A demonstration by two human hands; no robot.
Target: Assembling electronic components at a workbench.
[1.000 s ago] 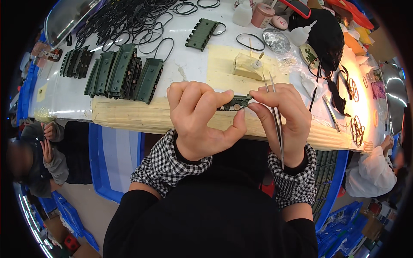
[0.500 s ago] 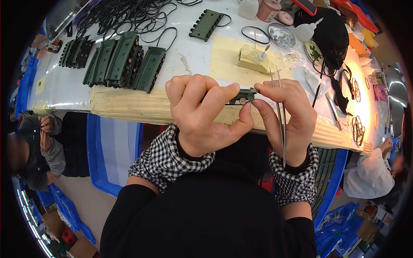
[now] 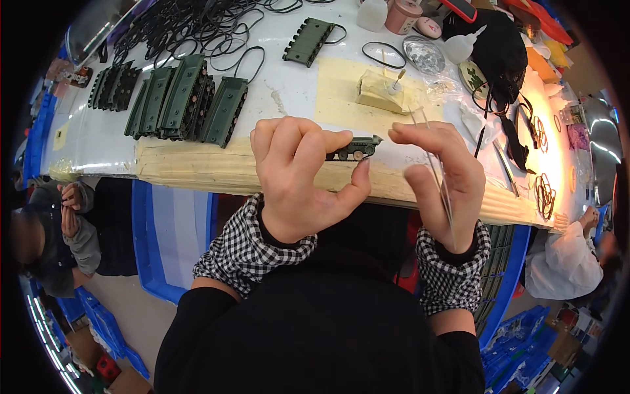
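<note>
One view only, from my head, left of a side-by-side pair. It looks steeply down over my chest and forearms, which enter from the lower edge. My left hand (image 3: pixel 298 180) and right hand (image 3: pixel 436 177) sit close under the lens, near centre. Beyond them the white workbench (image 3: pixel 98 141) fills the upper half, its far items small. Fisheye bends the bench edge; corners are black. Floor and a seated person (image 3: pixel 46 236) show at far left.

A crinkled clear plastic bag (image 3: pixel 424 55) lies near the desk's (image 3: pixel 98 141) far edge, and a red-cased phone (image 3: pixel 462 9) with a dark screen sits at that edge.
</note>
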